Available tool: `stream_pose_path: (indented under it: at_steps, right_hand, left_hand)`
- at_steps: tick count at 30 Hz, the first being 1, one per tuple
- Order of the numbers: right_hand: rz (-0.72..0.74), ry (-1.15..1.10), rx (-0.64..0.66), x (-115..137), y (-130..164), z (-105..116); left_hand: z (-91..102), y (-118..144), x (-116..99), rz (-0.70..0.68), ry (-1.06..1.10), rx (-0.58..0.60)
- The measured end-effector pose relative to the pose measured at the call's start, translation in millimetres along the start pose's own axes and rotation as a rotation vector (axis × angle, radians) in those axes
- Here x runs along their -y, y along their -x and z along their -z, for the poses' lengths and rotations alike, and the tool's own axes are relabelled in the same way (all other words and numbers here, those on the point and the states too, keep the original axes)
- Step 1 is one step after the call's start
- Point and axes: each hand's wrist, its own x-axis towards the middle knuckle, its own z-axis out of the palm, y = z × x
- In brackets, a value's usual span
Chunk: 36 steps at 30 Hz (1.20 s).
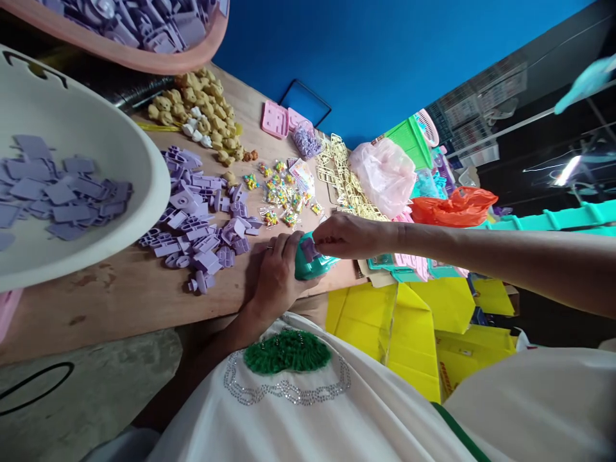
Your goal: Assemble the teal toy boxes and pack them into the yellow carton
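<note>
My left hand (pixel 280 269) is wrapped round the near side of a teal plastic case (pixel 304 268) and steadies it on the wooden table. My right hand (pixel 339 235) reaches in from the right, its fingers pinched on a small purple plastic piece (pixel 310 250) against the top of the case. How the piece sits on the case is partly hidden by the fingers. Just left of my left hand lies a heap of purple plastic parts (pixel 192 221). Beyond both hands are several small bagged colourful toys (pixel 282 192).
A white basin (pixel 151 186) with flat purple pieces stands left, below a pink basin (pixel 192 61) of purple parts. Tan animal figures (pixel 212 106) are piled at the back. Cream plastic frames (pixel 337 167), a pink plastic bag (pixel 385 176), a red bag (pixel 452 206) and yellow cartons (pixel 404 333) lie right.
</note>
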Motion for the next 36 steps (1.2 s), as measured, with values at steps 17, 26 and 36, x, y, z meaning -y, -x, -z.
stream_pose_path:
  at_steps: [17,26,36]
  right_hand:
    - [0.112,0.455,0.091,1,2,-1]
    - [0.066,-0.147,0.091,-29,2,1]
    - [-0.122,-0.279,0.111,-26,2,2]
  left_hand:
    - [0.9,0,-1,0.010,0.004,0.023]
    - [1.8,-1,0,-0.009,-0.011,0.018]
    - [0.0,0,1,-0.018,-0.019,0.030]
